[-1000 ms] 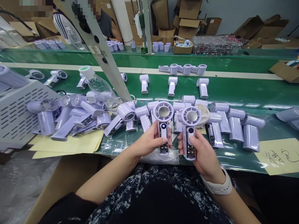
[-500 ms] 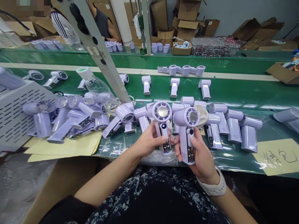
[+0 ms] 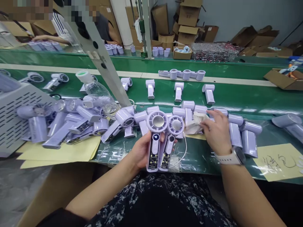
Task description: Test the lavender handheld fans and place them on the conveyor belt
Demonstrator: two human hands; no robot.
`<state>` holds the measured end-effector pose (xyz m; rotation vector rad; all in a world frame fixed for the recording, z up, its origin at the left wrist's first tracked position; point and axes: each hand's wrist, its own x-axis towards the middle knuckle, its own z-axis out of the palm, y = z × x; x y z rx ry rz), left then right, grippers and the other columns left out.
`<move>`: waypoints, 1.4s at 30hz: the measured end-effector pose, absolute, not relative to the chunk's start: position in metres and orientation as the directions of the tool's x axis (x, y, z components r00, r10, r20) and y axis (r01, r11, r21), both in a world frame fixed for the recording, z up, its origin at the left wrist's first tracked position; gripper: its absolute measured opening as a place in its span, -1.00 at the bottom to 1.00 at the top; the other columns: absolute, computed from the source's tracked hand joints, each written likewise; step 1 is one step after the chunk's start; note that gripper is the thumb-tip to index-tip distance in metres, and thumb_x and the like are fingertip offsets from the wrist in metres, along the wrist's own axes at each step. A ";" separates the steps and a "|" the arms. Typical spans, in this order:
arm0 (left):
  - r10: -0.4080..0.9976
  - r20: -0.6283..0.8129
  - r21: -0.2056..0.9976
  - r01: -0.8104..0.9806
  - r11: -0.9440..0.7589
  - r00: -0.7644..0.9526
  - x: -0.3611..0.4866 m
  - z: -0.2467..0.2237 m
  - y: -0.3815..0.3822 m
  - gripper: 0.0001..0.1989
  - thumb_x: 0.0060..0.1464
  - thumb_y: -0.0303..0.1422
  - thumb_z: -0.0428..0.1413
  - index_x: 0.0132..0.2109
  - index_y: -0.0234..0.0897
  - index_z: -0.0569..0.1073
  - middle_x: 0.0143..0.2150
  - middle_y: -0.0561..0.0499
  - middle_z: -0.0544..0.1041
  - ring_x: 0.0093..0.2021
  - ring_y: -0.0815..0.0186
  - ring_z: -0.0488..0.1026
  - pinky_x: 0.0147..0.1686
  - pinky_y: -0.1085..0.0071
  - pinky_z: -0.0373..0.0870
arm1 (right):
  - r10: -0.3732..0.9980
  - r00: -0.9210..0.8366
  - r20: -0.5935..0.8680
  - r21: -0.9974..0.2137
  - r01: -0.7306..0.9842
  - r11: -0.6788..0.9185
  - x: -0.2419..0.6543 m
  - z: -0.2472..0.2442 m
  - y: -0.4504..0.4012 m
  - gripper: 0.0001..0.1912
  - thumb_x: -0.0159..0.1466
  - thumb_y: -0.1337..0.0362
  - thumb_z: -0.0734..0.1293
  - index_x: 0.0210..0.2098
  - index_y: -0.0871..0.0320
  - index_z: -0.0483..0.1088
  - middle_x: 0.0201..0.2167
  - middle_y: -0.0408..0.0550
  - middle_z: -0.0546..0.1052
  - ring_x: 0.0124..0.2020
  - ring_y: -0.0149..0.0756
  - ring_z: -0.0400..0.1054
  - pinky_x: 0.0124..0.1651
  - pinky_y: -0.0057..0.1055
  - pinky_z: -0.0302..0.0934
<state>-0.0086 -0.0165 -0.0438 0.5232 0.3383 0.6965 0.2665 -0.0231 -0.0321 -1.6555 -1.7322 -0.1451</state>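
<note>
My left hand (image 3: pixel 140 150) grips two lilac handheld fans side by side, their open fronts turned up. The nearer-left fan (image 3: pixel 151 160) has a round silver centre, a lit display on its handle and bare circuit board below. Leaning against it is the second fan (image 3: pixel 176 124), its round display dark and its circuit board also exposed. To the right, my right hand (image 3: pixel 217 132) pinches a crumpled off-white cloth (image 3: pixel 195 123) among the standing fans. A white cable (image 3: pixel 186 148) curves beside the held fans.
Left lies a heap of lilac fans (image 3: pixel 59 130) on yellow paper, beside a clear bottle (image 3: pixel 94 86) and a slotted grey box (image 3: pixel 30 97). A slanted metal post (image 3: pixel 104 60) rises ahead. More fans stand on the green belt (image 3: pixel 165 91). Co-workers sit across.
My right hand has let go of its fan and moved right to the cloth, which has shifted left. Both fans are now together in my left hand.
</note>
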 end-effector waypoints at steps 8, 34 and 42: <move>0.569 -0.139 0.616 -0.379 0.691 0.811 0.009 -0.049 -0.028 -0.29 -0.16 0.35 0.24 -0.38 -0.30 0.46 -0.33 -0.12 0.64 -0.31 0.14 0.62 -0.25 0.30 0.55 | 0.979 -0.138 0.148 -0.984 0.079 0.160 0.204 0.001 -0.047 -0.45 0.32 0.10 0.46 0.26 -0.15 0.33 0.24 0.01 0.46 -0.01 -0.07 0.54 -0.10 -0.11 0.51; 0.452 -0.181 0.570 -0.281 0.772 0.874 -0.004 -0.060 -0.039 -0.29 -0.08 0.36 0.17 -0.36 -0.30 0.44 -0.23 -0.22 0.68 -0.25 0.15 0.65 -0.23 0.31 0.57 | 0.960 -0.236 0.152 -0.807 0.530 0.259 0.194 0.021 0.000 -0.46 0.45 -0.16 0.16 -0.42 0.07 0.44 -0.57 -0.10 0.48 -0.53 -0.22 0.35 -0.39 -0.31 0.19; 0.614 -0.074 0.611 -0.451 0.650 0.786 0.001 -0.046 -0.029 -0.29 -0.14 0.35 0.21 -0.36 -0.29 0.45 -0.24 -0.16 0.65 -0.20 0.15 0.63 -0.17 0.27 0.57 | 0.831 0.227 0.507 -0.561 0.820 0.118 0.237 -0.003 -0.031 -0.53 0.40 0.06 0.28 0.20 0.17 0.41 0.11 0.25 0.52 0.17 0.22 0.35 0.25 0.28 0.15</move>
